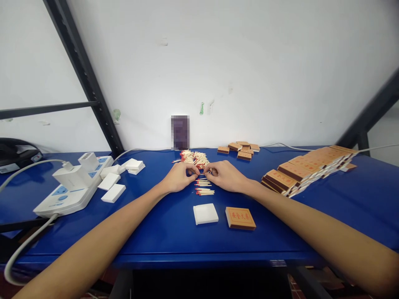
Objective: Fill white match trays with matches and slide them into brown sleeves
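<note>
My left hand and my right hand meet at the middle of the blue table, fingers pinched together around red-tipped matches. A small row of matches lies just below the fingertips. Behind the hands sits a loose heap of matches. Nearer to me lie a white inner tray and a brown matchbox sleeve side by side.
Stacked rows of brown matchboxes fill the right side, and a few more boxes sit at the back. White trays and a white power strip with plugs and cables lie at left. Dark metal struts rise on both sides.
</note>
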`<state>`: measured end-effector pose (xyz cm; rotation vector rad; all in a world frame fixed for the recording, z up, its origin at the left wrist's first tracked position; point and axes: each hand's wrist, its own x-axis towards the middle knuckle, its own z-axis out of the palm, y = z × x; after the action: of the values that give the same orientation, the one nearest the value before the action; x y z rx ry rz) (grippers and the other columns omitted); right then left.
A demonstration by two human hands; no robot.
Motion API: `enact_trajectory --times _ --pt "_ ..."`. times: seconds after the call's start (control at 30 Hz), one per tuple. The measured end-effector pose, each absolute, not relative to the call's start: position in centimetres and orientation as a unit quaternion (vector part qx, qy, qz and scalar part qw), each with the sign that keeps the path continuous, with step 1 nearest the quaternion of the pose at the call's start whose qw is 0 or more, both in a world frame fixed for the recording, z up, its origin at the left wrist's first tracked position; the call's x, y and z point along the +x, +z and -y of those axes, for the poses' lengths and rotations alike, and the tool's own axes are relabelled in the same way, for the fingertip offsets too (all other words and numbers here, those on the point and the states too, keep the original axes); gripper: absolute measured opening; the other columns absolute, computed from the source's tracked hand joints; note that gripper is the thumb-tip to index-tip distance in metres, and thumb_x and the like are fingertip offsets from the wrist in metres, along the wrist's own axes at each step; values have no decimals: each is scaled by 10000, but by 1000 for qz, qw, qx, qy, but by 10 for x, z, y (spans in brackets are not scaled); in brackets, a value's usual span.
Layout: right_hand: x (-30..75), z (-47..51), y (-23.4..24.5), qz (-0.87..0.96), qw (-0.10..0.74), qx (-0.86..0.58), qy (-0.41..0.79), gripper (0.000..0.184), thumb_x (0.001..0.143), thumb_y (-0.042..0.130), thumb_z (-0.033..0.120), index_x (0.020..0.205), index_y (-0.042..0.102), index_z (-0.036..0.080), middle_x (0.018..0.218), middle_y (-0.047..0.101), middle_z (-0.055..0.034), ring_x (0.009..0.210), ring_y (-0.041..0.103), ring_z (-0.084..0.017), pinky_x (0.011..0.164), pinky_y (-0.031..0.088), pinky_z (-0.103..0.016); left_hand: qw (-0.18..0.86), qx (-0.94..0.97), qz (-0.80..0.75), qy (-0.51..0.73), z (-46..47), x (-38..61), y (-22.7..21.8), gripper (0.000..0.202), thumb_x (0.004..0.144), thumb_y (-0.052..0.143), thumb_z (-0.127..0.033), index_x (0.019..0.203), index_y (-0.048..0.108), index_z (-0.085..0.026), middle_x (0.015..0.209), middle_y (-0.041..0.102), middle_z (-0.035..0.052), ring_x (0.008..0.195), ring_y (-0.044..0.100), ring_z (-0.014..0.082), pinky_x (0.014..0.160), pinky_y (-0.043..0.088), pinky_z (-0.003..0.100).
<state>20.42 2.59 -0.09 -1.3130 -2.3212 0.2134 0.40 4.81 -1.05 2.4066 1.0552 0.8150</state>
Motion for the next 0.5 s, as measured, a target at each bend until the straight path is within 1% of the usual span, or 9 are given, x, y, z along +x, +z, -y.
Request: enact_trajectory --times 0.17,0.4,0.5 --pt "205 -21 1 861 208 -453 101 175 823 510 252 822 677 199 618 559 12 543 424 -101 543 261 -241 187 862 -374 287 -50 3 -11 149 770 582 -160 838 713 -171 777 699 3 698 594 124 680 440 243" --pt "208 -21 0 867 209 -432 135 185 846 522 302 860 666 187 626 538 13 569 449 -110 571 288 -244 186 869 -364 278 -48 1 -9 170 792 549 -155 859 704 -176 774 694 -5 693 592 119 687 440 239" --pt "208 -21 1 865 209 -432 145 205 845 544 365 851 632 180 628 533 13 579 456 -117 570 295 -246 148 876 -369 272 -47 -3 -5 178 805 528 -154 870 692 -180 794 691 -4 715 590 128 690 437 244"
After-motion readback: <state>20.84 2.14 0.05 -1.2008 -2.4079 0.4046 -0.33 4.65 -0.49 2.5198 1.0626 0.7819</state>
